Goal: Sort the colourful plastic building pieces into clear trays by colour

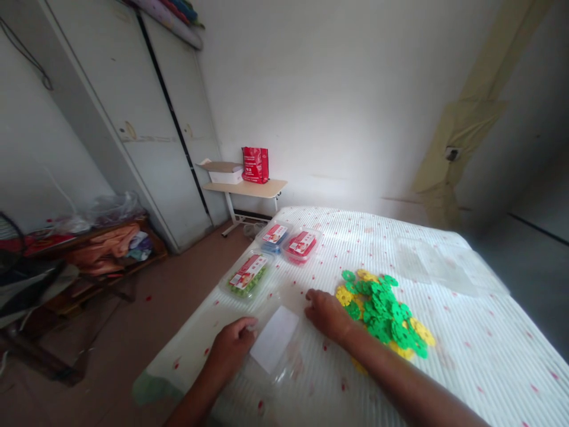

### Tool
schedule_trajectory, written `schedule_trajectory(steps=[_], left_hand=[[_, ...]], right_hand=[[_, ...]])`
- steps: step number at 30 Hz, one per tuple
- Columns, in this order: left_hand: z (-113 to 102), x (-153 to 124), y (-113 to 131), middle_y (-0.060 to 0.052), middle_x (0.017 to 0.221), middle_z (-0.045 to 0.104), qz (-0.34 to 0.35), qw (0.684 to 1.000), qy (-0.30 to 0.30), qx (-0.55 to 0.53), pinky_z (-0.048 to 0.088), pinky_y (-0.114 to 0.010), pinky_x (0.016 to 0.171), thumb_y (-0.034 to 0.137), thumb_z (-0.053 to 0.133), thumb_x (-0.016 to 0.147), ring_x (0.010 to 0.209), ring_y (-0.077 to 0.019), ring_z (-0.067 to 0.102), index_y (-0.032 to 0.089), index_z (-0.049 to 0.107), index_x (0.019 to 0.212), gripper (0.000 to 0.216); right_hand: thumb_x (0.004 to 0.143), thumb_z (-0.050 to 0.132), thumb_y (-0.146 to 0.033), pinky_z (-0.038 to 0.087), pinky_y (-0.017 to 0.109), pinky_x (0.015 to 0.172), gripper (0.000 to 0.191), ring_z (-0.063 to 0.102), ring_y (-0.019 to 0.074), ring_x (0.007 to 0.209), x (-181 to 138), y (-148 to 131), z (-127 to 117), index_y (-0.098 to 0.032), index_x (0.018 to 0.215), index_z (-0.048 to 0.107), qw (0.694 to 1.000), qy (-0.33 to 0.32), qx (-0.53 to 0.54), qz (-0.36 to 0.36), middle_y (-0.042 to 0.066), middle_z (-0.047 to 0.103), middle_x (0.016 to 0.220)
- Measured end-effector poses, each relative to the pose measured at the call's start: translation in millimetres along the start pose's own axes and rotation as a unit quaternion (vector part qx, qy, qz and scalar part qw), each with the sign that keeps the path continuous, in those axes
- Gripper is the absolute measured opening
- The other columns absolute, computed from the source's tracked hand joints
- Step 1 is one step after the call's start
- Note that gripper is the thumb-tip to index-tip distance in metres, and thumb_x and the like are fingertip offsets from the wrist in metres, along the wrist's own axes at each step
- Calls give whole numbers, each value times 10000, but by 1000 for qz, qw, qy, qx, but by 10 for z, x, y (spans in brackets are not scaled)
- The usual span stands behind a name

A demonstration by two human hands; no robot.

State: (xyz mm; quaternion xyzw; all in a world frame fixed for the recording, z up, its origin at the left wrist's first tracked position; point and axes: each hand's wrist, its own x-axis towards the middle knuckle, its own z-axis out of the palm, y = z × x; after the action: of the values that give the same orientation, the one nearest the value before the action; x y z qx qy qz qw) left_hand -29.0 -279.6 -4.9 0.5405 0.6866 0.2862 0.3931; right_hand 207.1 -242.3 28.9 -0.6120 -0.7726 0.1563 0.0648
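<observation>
My left hand is curled on the near left edge of a clear plastic box that has a white label on it, lying on the bed. My right hand rests with bent fingers on the box's far right edge, right beside a pile of green and yellow snowflake-shaped plastic pieces. Both hands grip the box from opposite sides.
Three closed clear boxes lie farther up the bed: green pieces, blue, red. A clear plastic lid or bag lies at right. A small side table with a red bag stands by the wall; clutter lies on the floor at left.
</observation>
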Motion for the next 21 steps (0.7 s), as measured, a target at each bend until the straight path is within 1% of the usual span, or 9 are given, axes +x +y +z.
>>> schedule_trajectory(steps=[2,3,6,9,12,14,16,18,21], left_hand=[[-58,-20,-10,-68,863,709,-3,1000,-7,-29,487,-288,728,349,545,624,822,-226,640,121,682,988,450],[-95,-31,-16,-79,923,709,-2,999,-11,-49,486,-297,778,352,576,601,889,-240,636,126,695,958,438],[-232,-60,-51,-79,1000,703,-18,994,-31,-104,463,-320,874,359,659,537,983,-262,618,149,715,895,418],[-380,-94,-119,-57,937,716,-56,989,-57,-126,496,-320,807,385,705,516,912,-254,640,173,712,914,451],[-508,-134,-223,-60,931,709,-96,984,-72,-131,513,-285,687,426,734,493,845,-237,648,173,701,953,527],[-578,-160,-308,-71,921,706,-121,980,-79,-139,506,-272,630,452,749,468,798,-230,649,164,694,972,583],[-642,-187,-391,-78,903,708,-135,976,-76,-154,504,-276,614,484,753,464,771,-231,652,161,691,980,612],[-711,-210,-462,-83,895,711,-142,972,-76,-171,511,-293,638,513,754,473,777,-243,657,161,689,982,623],[-836,-237,-540,-85,910,715,-154,963,-97,-197,522,-324,696,535,760,482,813,-264,662,174,691,976,616]], right_hand=[[819,468,-190,415,260,685,324,628,183,842,20,-45,-79,-164,1128,563,998,49,-26,-29,104,649,1020],[832,465,-196,419,258,672,327,626,172,818,40,-78,-119,-179,1149,547,995,75,-36,-59,94,640,1031],[856,461,-180,425,256,651,305,602,155,813,150,-241,-179,-208,1153,527,971,137,-69,-181,68,616,1057],[896,428,-182,424,281,659,245,552,173,879,335,-490,-121,-206,1115,534,930,183,-118,-296,74,600,1094],[929,385,-213,411,332,704,203,508,195,914,548,-730,-7,-188,1040,553,884,206,-174,-381,79,605,1058],[926,390,-202,394,368,732,182,502,201,885,670,-829,65,-172,958,567,861,199,-209,-419,67,619,962],[924,391,-190,382,373,724,180,505,196,833,758,-862,126,-160,909,567,847,190,-228,-441,57,617,886],[934,365,-185,375,353,692,199,507,184,801,803,-835,171,-151,911,561,840,196,-233,-450,60,611,868],[947,329,-179,366,326,656,238,510,169,785,797,-726,198,-149,885,556,830,224,-233,-454,63,608,854]])
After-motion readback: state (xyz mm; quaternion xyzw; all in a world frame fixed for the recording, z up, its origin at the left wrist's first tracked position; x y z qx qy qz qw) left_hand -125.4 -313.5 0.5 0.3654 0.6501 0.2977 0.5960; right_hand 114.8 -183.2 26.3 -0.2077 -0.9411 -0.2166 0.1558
